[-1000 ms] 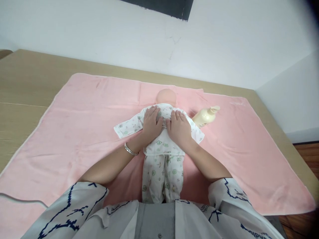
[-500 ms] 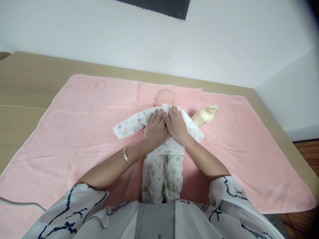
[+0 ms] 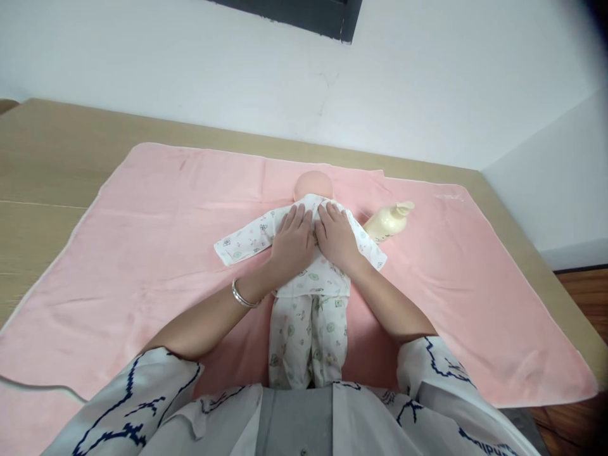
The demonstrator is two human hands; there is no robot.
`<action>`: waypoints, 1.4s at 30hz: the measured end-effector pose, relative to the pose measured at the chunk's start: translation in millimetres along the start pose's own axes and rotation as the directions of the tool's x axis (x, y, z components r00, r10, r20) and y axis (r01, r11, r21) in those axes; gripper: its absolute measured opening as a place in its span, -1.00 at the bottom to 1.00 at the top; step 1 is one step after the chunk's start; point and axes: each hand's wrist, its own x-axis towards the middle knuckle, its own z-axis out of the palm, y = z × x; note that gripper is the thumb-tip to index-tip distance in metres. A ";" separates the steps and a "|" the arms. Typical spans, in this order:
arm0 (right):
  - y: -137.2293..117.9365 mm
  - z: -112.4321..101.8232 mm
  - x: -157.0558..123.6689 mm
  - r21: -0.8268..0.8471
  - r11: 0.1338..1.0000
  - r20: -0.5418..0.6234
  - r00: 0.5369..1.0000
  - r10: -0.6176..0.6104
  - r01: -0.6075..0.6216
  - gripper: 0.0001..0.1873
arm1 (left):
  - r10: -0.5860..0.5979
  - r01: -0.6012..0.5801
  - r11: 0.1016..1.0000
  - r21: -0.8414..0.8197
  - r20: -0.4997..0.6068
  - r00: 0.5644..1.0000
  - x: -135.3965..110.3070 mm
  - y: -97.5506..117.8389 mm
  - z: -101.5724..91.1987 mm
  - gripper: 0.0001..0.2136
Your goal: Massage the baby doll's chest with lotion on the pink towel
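A baby doll (image 3: pixel 314 184) lies stretched out in the middle, its bald head at the far end. It wears a white printed top (image 3: pixel 313 283) and matching trousers (image 3: pixel 289 335); the sleeves spread to both sides. My left hand (image 3: pixel 293 242) rests flat on the left half of the doll's upper body, fingers extended toward the head. On the right half lies my right hand (image 3: pixel 336 237), also flat with fingers stretched out. A narrow gap separates the two hands. Beside the doll's right-hand sleeve lies a cream pump bottle (image 3: pixel 388 221), tipped on its side.
Under the doll a pink cloth (image 3: pixel 180 234) covers much of the wooden table (image 3: pixel 57 145). A pale wall (image 3: pixel 190 69) rises behind the table. A thin grey cord (image 3: pixel 42 386) crosses the cloth at the lower left.
My hands have drifted slightly apart across the doll's upper body, so a strip of the printed top shows between them. The doll and bottle stay put.
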 end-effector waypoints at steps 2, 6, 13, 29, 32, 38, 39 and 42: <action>-10.5 -4.4 -11.8 -0.076 0.997 0.003 1.000 -0.021 0.021 -0.44 | -0.026 0.026 1.000 -0.009 -0.001 1.000 10.0 -11.2 0.2 -0.51; -21.0 -15.4 -26.1 -0.145 0.984 0.052 0.994 -0.094 0.100 -0.47 | -0.037 0.038 0.998 0.051 -0.009 0.999 23.0 -21.6 -2.0 -0.51; 10.0 -11.2 6.3 -0.031 0.999 0.077 0.997 -0.028 0.031 -0.40 | -0.042 0.039 0.983 0.182 0.007 0.999 -2.9 13.4 -7.0 -0.51; 11.0 -4.2 3.6 0.011 0.994 -0.029 0.994 -0.109 0.110 -0.48 | -0.052 0.032 0.971 0.239 0.080 0.995 0.3 12.5 -11.9 -0.53; 15.5 -4.9 7.2 0.017 0.987 -0.060 0.986 -0.158 0.159 -0.52 | -0.050 0.032 0.973 0.227 0.076 0.996 -3.3 17.4 -13.6 -0.54; -9.2 -0.3 -16.8 -0.107 0.987 -0.089 0.988 -0.128 0.118 -0.54 | -0.042 0.037 0.994 0.106 0.041 0.998 14.5 -6.3 -8.5 -0.51; -10.7 -0.1 -18.0 -0.121 0.985 -0.086 0.987 -0.132 0.122 -0.54 | -0.042 0.038 0.994 0.101 0.032 0.999 16.4 -8.9 -7.0 -0.50; -4.5 -1.2 -11.4 -0.084 0.989 -0.079 0.988 -0.129 0.122 -0.55 | -0.049 0.049 0.995 0.086 -0.008 0.999 16.7 -11.1 -2.1 -0.49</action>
